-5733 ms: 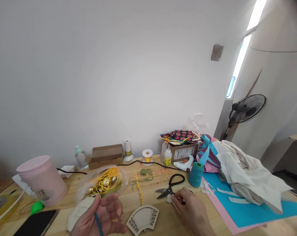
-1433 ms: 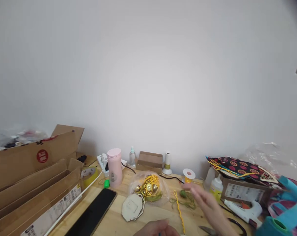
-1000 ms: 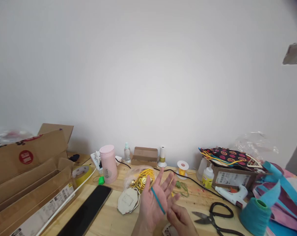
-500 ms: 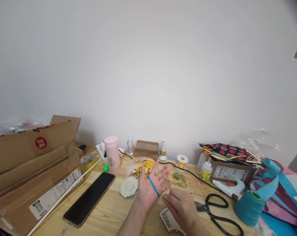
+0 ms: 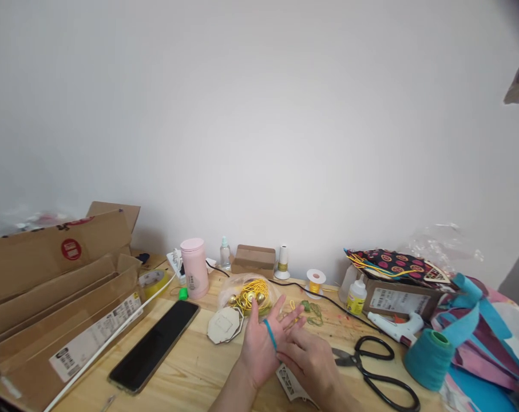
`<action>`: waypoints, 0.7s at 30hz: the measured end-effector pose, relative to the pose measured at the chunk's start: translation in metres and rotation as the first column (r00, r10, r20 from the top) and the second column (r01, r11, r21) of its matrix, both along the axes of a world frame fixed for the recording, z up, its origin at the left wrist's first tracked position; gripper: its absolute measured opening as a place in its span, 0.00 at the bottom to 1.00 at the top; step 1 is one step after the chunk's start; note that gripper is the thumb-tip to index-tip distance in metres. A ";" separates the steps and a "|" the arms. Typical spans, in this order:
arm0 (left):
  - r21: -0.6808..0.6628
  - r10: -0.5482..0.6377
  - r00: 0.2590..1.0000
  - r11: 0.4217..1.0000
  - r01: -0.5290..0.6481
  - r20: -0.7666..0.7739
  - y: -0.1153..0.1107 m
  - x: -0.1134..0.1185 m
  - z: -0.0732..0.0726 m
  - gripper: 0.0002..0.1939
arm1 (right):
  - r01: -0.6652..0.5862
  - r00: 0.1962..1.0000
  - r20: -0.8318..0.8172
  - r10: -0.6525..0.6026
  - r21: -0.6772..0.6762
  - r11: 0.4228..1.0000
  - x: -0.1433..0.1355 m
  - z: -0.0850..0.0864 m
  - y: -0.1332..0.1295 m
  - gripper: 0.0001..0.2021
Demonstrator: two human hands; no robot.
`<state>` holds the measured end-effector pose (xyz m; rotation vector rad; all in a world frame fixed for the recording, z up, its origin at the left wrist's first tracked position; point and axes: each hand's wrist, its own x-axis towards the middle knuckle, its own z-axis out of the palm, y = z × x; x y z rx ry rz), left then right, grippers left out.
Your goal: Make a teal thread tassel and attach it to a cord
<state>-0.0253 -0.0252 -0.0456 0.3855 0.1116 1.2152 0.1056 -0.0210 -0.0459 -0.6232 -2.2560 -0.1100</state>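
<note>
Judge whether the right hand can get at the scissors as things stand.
Probably yes: the scissors lie just beside the right hand with nothing on top, though that hand seems busy at the blue band on the left hand.

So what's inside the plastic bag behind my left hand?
The bag shows yellow cord, gold balls and something olive green. Whatever lies under the cord is covered, and your left hand hides part of the near side.

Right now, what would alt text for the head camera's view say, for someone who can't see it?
An open left hand has a blue cord across its palm, the right hand at its lower end. The wooden table around them holds a phone, scissors, a teal spool, a pink tumbler and a cardboard box.
</note>
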 end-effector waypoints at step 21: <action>-0.082 -0.217 0.974 0.974 0.212 -0.070 -0.009 0.007 0.005 0.34 | -0.131 0.970 0.185 0.158 -0.150 0.980 0.009 0.034 0.013 0.12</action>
